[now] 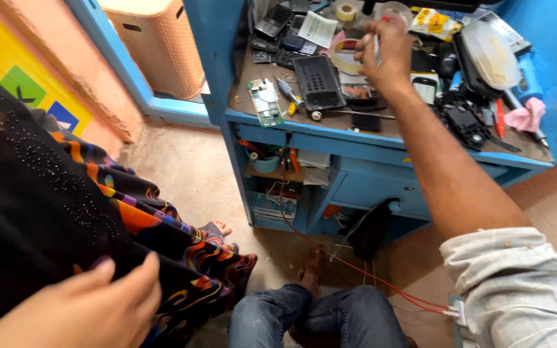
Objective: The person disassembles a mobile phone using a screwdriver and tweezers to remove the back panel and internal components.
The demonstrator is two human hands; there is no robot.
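Note:
My right hand (pixel 385 48) reaches out over a cluttered blue workbench (pixel 369 145). Its fingers are curled on a roll of clear tape (pixel 342 58) lying among phone parts. Just left of the tape lies a black phone casing (pixel 317 80), then a screwdriver (pixel 289 92) and a green circuit board (pixel 265 102). My left hand is out of sight. At the bottom left, a hand with painted nails (pixel 85 309) belongs to another person in a black and multicoloured dress (pixel 53 193). My knees in jeans (pixel 317 319) show at the bottom.
Several phones (pixel 277 19), a smaller tape roll (pixel 346 11), a clear plastic tub (pixel 490 53), a blue tool (pixel 528 76) and a pink cloth (pixel 527 119) crowd the bench top. Red wires (pixel 356 265) run from the shelves to the floor. A wicker basket (pixel 159 42) stands at the back left.

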